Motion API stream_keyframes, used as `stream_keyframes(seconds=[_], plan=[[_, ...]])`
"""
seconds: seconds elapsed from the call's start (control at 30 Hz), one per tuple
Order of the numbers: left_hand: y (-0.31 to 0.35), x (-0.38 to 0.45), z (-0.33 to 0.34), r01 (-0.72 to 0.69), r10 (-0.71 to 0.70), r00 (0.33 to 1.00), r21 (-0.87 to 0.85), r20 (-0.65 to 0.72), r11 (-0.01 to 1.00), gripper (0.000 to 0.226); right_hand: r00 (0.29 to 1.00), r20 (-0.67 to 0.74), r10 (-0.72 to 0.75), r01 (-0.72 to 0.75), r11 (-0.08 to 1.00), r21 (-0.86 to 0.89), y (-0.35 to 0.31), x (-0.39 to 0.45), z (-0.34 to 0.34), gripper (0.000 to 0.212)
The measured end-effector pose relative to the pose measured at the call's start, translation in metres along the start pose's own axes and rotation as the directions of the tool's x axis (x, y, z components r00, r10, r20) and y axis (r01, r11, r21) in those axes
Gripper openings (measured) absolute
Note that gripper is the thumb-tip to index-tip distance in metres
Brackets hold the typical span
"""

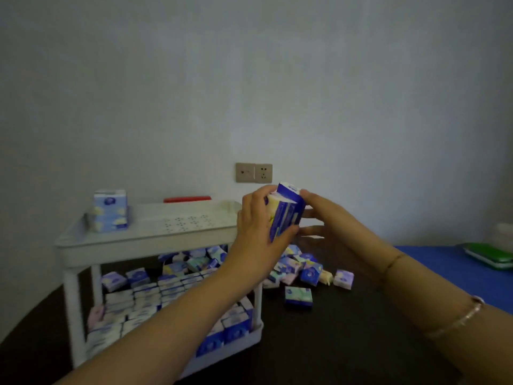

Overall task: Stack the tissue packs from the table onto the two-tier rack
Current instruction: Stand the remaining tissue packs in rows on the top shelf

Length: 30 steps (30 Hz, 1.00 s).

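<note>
My left hand and my right hand together grip a small bunch of blue and yellow tissue packs, held upright in the air just right of the rack's top tier. The white two-tier rack stands on the dark table at the left. A short stack of packs sits at the top tier's back left corner. The bottom tier is filled with several rows of packs. A loose heap of packs lies on the table behind my hands, with one pack lying apart.
The dark table stretches in front. A blue cloth covers its right part, bearing a green and white object. A red object lies behind the rack. A wall socket sits on the grey wall.
</note>
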State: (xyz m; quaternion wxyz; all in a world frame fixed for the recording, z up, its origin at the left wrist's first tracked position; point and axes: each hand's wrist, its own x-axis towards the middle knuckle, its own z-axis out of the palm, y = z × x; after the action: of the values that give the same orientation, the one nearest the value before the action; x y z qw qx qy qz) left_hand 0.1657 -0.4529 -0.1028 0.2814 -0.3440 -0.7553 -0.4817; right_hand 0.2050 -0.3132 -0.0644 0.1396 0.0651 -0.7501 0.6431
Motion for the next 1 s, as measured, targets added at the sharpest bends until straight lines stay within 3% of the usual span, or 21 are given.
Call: stream_keyframes(seconds=[0.13,0.27,0.33,0.53,0.7,0.9,1.0], plan=[[0.007,0.004,-0.061,0.044,-0.045,0.998,0.036,0.037,0.998,0.094,0.982,0.142,-0.123,0.138,0.986,-0.098,-0.042,0.004,0.052,0.027],[-0.001,0.004,-0.127,0.154,-0.154,0.988,-0.010,-0.006,0.988,0.105,0.954,0.245,-0.174,0.217,0.962,-0.165,-0.063,0.022,0.113,0.062],[-0.012,0.003,-0.157,0.211,-0.212,0.977,-0.043,-0.025,0.977,0.106,0.940,0.289,-0.183,0.233,0.960,-0.152,-0.064,0.032,0.145,0.062],[-0.048,-0.015,-0.230,0.393,-0.389,0.918,-0.039,0.083,0.919,0.086,0.904,0.417,-0.101,0.179,0.972,-0.153,-0.049,0.071,0.215,0.056],[-0.068,-0.020,-0.261,0.501,-0.503,0.862,0.057,0.054,0.864,0.069,0.873,0.487,-0.013,0.149,0.959,-0.242,-0.026,0.099,0.235,0.059],[-0.103,-0.008,-0.261,0.670,-0.690,0.715,0.172,0.111,0.722,0.069,0.829,0.555,0.068,0.119,0.949,-0.293,-0.006,0.122,0.250,0.062],[-0.116,0.000,-0.259,0.706,-0.735,0.657,0.206,0.166,0.677,0.053,0.801,0.590,0.105,0.155,0.915,-0.374,-0.005,0.124,0.247,0.056]])
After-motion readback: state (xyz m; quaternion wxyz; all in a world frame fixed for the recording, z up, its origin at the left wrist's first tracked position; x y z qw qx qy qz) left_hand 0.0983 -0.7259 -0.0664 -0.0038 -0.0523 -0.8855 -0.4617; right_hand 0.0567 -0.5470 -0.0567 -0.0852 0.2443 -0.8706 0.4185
